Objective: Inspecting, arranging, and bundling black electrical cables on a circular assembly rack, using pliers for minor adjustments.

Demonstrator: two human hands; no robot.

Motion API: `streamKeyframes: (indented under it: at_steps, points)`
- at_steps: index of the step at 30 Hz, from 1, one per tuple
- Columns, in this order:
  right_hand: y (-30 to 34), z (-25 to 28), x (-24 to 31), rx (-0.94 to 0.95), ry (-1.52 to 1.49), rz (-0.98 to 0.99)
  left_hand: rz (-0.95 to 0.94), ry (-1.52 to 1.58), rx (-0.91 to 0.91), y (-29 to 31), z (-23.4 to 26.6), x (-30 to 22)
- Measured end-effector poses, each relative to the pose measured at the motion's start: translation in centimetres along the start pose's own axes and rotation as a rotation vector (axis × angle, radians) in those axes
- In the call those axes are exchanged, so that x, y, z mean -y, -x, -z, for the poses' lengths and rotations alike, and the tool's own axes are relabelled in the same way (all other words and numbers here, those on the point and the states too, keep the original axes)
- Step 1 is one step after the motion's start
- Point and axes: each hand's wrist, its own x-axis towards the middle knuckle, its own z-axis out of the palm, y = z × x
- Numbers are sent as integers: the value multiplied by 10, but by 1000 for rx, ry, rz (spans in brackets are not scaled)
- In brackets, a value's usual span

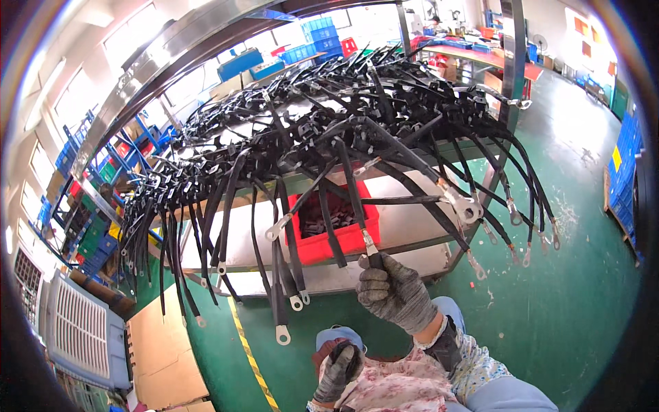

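Item examined: one black cable (351, 189), hanging from the front of a loaded bench, its lower end in front of a red bin (329, 254). The cable is matt black and nearly straight, slanting slightly toward the person's right as it descends. Its end carries a bright silver lug (368, 238), pointing downward; the ring portion is not visible. A short black sleeve (375, 260) sits at the tip of the lug; whether it encloses the metal fully cannot be determined.

Right hand (395, 292), in a soiled grey glove: thumb and fingers closed in a narrow pinch on the sleeve. Left hand (336, 374), similarly gloved: held low near the torso, well apart from the cable, fingers curled. Something dark shows at the fingertips; I cannot tell whether it is held or is glove staining.

Adjacent: numerous similar black cables heaped on the bench, many with ends overhanging. Most visible ends bear ring lugs, including a large ring (469, 210) to the right and a flat ring (283, 335) at lower left. The bin contains small dark pieces (317, 225) and stands on a pale shelf (405, 223).
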Motion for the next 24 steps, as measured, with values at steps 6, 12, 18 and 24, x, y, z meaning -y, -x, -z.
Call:
streamKeyframes:
  at_steps: [6, 12, 18, 24]
  points:
    - [-33, 37, 41, -95, 216, 261, -85, -164, -3, 16, -39, -25]
    - [-27, 35, 22, -476, 2136, 1315, -72, 3, 4, -19, 39, 23]
    - [-50, 27, 42, -335, 1340, 805, 85, 72, -154, -5, -3, 4]
    - [-38, 18, 40, -175, 467, 113, 45, 256, -139, -5, 4, 4]
